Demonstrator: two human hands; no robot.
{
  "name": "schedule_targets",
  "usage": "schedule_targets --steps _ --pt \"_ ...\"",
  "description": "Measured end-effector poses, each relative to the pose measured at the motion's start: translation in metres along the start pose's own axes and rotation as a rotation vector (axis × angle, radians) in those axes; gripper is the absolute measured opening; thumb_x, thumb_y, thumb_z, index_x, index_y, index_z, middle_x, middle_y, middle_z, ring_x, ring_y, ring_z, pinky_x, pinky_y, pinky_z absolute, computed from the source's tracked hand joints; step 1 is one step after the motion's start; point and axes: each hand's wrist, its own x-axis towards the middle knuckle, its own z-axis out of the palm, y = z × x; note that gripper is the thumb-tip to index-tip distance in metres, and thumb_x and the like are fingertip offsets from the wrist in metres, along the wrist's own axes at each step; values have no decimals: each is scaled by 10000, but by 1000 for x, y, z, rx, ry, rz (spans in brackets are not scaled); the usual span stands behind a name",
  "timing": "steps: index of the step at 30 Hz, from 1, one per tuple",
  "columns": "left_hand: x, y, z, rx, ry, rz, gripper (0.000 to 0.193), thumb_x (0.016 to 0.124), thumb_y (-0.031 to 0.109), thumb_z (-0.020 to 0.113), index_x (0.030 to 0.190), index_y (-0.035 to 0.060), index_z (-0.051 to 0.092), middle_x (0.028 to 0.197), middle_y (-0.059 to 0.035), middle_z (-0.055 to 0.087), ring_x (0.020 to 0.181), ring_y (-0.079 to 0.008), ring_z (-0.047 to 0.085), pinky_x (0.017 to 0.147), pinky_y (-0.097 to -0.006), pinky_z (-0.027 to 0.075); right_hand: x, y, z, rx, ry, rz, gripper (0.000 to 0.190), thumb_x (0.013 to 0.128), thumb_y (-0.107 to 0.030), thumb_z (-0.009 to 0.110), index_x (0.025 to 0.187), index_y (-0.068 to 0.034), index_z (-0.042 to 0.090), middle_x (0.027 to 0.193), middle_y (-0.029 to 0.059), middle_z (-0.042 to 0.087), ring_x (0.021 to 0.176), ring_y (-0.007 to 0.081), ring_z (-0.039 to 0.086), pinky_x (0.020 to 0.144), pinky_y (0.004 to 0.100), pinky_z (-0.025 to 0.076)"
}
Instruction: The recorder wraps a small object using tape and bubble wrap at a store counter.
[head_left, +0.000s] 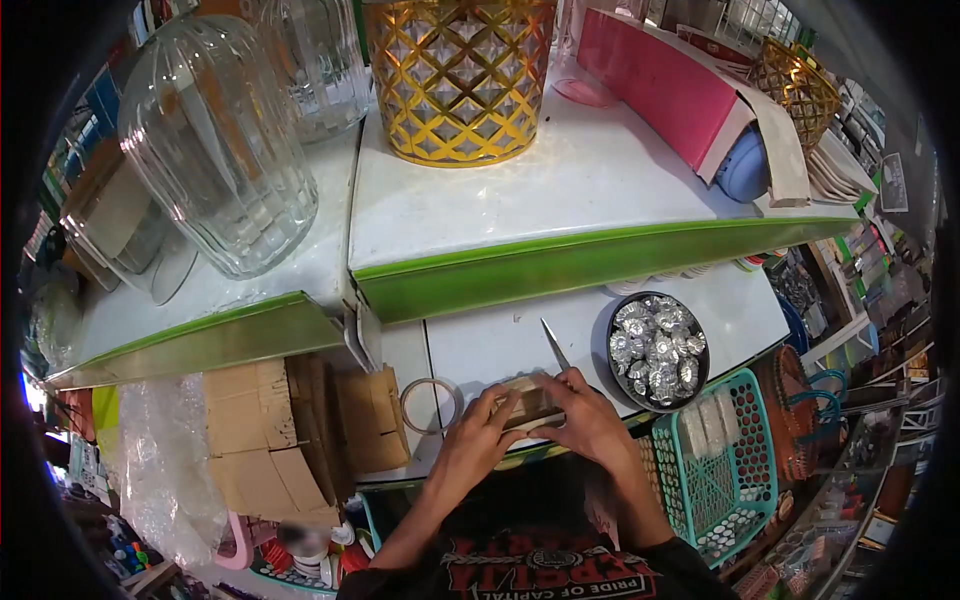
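Observation:
Both of my hands meet at a small clear-wrapped packet (530, 401) over the front edge of the lower white shelf. My left hand (487, 427) holds its left end, with fingers on top and the thumb near the front edge. At the right end, my right hand (585, 416) grips it in the same way. A pointed metal blade (553, 341) sticks out beyond my right hand; its handle is hidden, and I cannot tell if the hand holds it. A roll of tape (406, 407) lies left of my left hand. A dark bowl (612, 375) of small fluted foil-coloured moulds (664, 349) stands to the right.
A green-edged upper shelf (480, 214) holds a gold lattice-patterned glass container (461, 90), a large ribbed glass jar (225, 150) and a pink box (660, 97). Cardboard (259, 427) and bubble wrap (161, 465) are at the left. A turquoise plastic basket (716, 540) sits at the lower right.

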Motion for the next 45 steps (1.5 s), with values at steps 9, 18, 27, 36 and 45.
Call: schedule_targets --steps 9,18,27,36,45 --pt "0 -13 9 -258 -61 -97 693 857 231 775 1457 82 461 1383 -145 470 1188 -352 574 935 -406 530 2 7 -4 47 13 44 710 701 -208 871 1338 -122 569 1249 151 522 1035 384 641 890 444 536" --pt "-6 -19 29 -426 22 -146 743 872 142 757 1513 102 383 1444 -164 436 1303 -342 506 1020 -392 483 3 27 10 169 23 25 651 699 -182 872 1278 -78 593 1277 127 546 1065 382 636 901 433 535" --pt "-5 -22 31 -435 29 -117 707 880 174 747 1496 111 404 1446 -171 436 1291 -382 511 947 -410 530 4 35 17 161 98 -75 668 684 -186 890 1266 -37 596 1269 142 570 1068 352 632 893 392 526" --pt "-1 -18 34 -395 80 -111 907 871 155 754 1562 36 180 1406 -204 485 1262 -369 546 996 -407 494 3 39 9 267 48 -127 672 731 -117 853 1332 -36 563 1272 158 575 994 333 651 848 381 535" --pt "-2 -12 40 -337 181 -201 837 847 200 796 1507 47 305 1362 -201 522 1225 -338 576 975 -400 515 3 50 21 306 86 -205 666 756 -103 834 1357 -46 551 1274 153 579 864 291 644 788 356 541"
